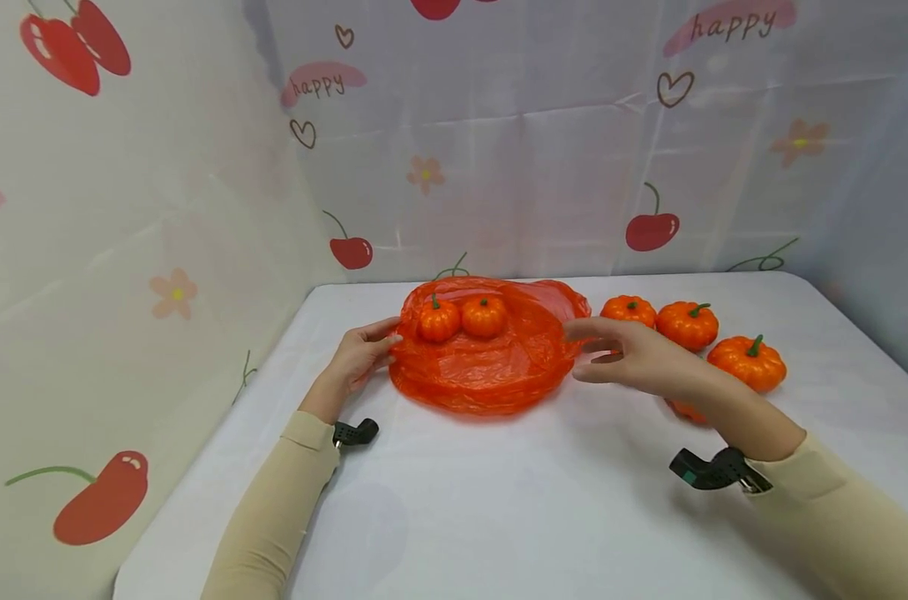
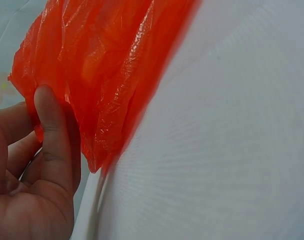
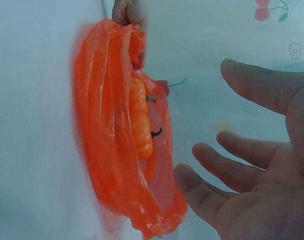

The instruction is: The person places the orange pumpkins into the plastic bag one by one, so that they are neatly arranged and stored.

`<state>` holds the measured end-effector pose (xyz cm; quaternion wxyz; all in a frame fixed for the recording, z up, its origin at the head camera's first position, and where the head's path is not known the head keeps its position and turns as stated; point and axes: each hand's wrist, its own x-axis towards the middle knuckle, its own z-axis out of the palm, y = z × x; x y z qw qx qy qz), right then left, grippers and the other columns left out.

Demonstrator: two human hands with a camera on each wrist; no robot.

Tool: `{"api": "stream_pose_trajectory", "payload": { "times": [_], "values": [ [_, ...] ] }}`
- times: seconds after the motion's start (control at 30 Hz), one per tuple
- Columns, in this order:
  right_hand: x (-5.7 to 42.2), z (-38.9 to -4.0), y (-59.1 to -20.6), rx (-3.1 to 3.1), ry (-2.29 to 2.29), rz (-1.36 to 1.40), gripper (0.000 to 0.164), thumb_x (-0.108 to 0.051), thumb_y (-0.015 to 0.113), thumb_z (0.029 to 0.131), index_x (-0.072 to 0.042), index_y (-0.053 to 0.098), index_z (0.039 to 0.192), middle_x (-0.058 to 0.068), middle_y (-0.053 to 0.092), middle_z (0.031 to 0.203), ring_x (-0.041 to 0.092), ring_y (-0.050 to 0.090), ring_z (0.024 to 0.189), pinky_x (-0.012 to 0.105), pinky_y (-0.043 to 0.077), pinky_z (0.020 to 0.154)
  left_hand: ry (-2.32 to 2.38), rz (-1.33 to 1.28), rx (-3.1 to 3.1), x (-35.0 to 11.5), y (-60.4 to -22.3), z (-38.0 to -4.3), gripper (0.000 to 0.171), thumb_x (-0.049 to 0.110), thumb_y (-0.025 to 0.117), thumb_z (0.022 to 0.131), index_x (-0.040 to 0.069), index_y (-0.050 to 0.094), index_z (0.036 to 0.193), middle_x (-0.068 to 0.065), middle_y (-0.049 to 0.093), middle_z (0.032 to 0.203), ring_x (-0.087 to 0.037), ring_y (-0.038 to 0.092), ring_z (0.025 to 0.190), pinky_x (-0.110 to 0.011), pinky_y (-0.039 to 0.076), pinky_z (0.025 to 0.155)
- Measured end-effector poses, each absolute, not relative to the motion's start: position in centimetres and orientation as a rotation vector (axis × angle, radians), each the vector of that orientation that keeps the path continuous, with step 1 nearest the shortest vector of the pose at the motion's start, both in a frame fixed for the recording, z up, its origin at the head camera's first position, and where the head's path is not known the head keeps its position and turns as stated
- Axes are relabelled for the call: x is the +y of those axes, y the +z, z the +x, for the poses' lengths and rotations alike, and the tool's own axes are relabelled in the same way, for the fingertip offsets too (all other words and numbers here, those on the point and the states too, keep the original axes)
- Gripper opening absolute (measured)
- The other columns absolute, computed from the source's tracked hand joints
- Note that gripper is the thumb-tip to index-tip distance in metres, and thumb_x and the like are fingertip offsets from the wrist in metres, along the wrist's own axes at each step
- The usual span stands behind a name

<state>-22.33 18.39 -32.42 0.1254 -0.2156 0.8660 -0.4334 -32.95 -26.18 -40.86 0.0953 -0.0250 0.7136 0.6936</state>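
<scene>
A red plastic bag (image 1: pixel 484 375) lies spread on the white table, its mouth facing up. Inside it two small orange pumpkins (image 1: pixel 484 317) with green stems sit side by side. At the bag's left edge my left hand (image 1: pixel 359 354) pinches the thin plastic between thumb and fingers; the left wrist view shows the thumb pressed on the folded bag (image 2: pixel 112 75). By the bag's right edge is my right hand (image 1: pixel 626 354), its fingers spread and holding nothing. In the right wrist view the right hand's fingers (image 3: pixel 202 192) are apart from the pumpkins (image 3: pixel 140 120).
Several more orange pumpkins (image 1: pixel 748 363) stand on the table (image 1: pixel 461 500) to the right, partly behind my right hand and forearm. A printed curtain (image 1: pixel 499 192) rises behind the table and along the left side.
</scene>
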Motion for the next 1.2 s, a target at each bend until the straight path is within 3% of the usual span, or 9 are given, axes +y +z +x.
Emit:
{"api": "stream_pose_trajectory", "payload": {
  "times": [0.2,0.43,0.67,0.83,0.9,1.07,1.13,1.2],
  "values": [
    [20.0,-21.9,-32.0,2.603,-1.217,-0.686,0.064,-0.04,0.077,0.092,-0.023,0.052,0.148,0.01,0.056,0.149,0.036,0.053,0.136,0.043,0.059,0.097,2.067,-0.071,2.118,-26.3,-40.7,-33.1,0.049,0.013,0.067,0.101,0.017,0.058,0.148,-0.008,0.052,0.153,-0.011,0.059,0.07,-0.019,0.058,0.07],
    [22.7,-21.1,-32.3,2.679,-1.174,-0.641,0.057,-0.042,0.075,0.094,-0.028,0.054,0.145,0.001,0.06,0.143,0.031,0.055,0.134,0.042,0.056,0.098,2.082,-0.07,2.095,-26.2,-40.6,-33.3,0.048,0.012,0.067,0.1,0.016,0.058,0.148,-0.007,0.053,0.152,-0.01,0.06,0.07,-0.019,0.058,0.07],
    [24.9,-20.3,-32.5,2.68,-1.174,-0.614,0.057,-0.038,0.073,0.096,-0.022,0.054,0.146,0.008,0.06,0.144,0.034,0.056,0.132,0.02,0.055,0.091,2.062,-0.079,2.106,-26.1,-40.5,-32.9,0.049,0.012,0.066,0.101,0.016,0.057,0.148,-0.008,0.052,0.153,-0.011,0.059,0.072,-0.019,0.058,0.071],
    [26.2,-19.8,-32.8,2.681,-1.172,-0.581,0.059,-0.039,0.073,0.096,-0.021,0.052,0.148,0.009,0.059,0.146,0.037,0.056,0.133,0.018,0.055,0.089,2.049,-0.09,2.113,-26.1,-40.5,-32.9,0.049,0.014,0.068,0.1,0.018,0.058,0.148,-0.007,0.051,0.154,-0.012,0.059,0.075,-0.019,0.058,0.073],
    [26.8,-19.7,-32.9,2.688,-1.17,-0.567,0.059,-0.038,0.072,0.097,-0.021,0.051,0.149,0.008,0.058,0.146,0.03,0.057,0.132,0.018,0.055,0.089,2.048,-0.095,2.113,-26.1,-40.5,-32.9,0.05,0.014,0.069,0.1,0.018,0.058,0.148,-0.007,0.051,0.155,-0.012,0.059,0.075,-0.02,0.058,0.073],
    [28.2,-19.8,-33.3,2.729,-1.156,-0.514,0.059,-0.034,0.072,0.098,-0.018,0.05,0.15,0.01,0.057,0.146,-0.008,0.055,0.118,0.017,0.054,0.087,2.043,-0.099,2.113,-26.2,-40.6,-32.9,0.05,0.014,0.068,0.1,0.018,0.058,0.148,-0.007,0.051,0.155,-0.011,0.059,0.073,-0.019,0.058,0.073],
    [28.8,-19.9,-33.4,2.737,-1.149,-0.481,0.061,-0.033,0.071,0.098,-0.017,0.048,0.152,0.012,0.056,0.147,-0.009,0.053,0.116,0.019,0.055,0.086,2.044,-0.106,2.11,-26.2,-40.7,-32.9,0.049,0.014,0.068,0.1,0.019,0.058,0.148,-0.006,0.051,0.155,-0.011,0.059,0.073,-0.019,0.058,0.073],
    [29.3,-20.1,-33.5,2.73,-1.149,-0.451,0.063,-0.034,0.07,0.099,-0.015,0.045,0.154,0.014,0.055,0.148,0.003,0.055,0.122,0.023,0.056,0.084,2.048,-0.112,2.104,-26.2,-40.7,-32.9,0.049,0.014,0.068,0.1,0.019,0.059,0.148,-0.006,0.052,0.154,-0.012,0.059,0.073,-0.019,0.058,0.072]
  ]
}}
